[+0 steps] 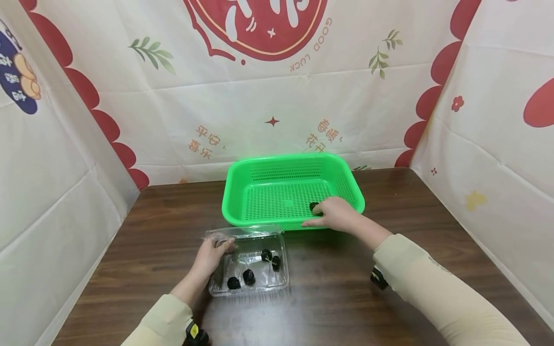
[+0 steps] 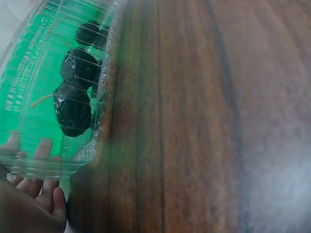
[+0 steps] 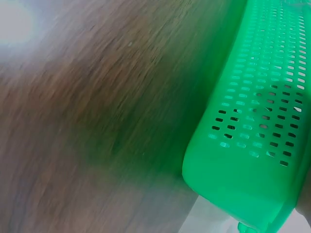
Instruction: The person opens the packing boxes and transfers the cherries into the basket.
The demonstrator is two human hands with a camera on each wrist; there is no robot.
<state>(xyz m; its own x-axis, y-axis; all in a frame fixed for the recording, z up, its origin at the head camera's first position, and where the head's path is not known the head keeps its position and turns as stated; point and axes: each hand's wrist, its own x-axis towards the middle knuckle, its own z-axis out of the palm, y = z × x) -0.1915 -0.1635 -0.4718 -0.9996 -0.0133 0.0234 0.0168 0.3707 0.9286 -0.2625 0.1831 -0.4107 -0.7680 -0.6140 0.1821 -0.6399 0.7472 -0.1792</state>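
Observation:
A clear plastic box [image 1: 283, 269] with its lid raised stands on the table, several black lumpy balls [image 1: 248, 277] inside it. My left hand [image 1: 209, 257] grips the box at its left side, the thumb over the edge. Through the clear wall in the left wrist view, fingers [image 2: 43, 150] show, along with dark glossy balls [image 2: 73, 109], one with a thin tan strand. Over the front right of a green basket [image 1: 233, 192], my right hand [image 1: 337, 214] holds a black ball [image 1: 313, 205] at its fingertips, partly hidden by them.
The basket's perforated wall [image 3: 243, 141] fills the right of the right wrist view. Brown wood-grain table [image 1: 337, 288] spreads around box and basket. Printed cloth [image 1: 259, 105] hangs behind the basket and along both sides. The box's back edge lies close to the basket's front.

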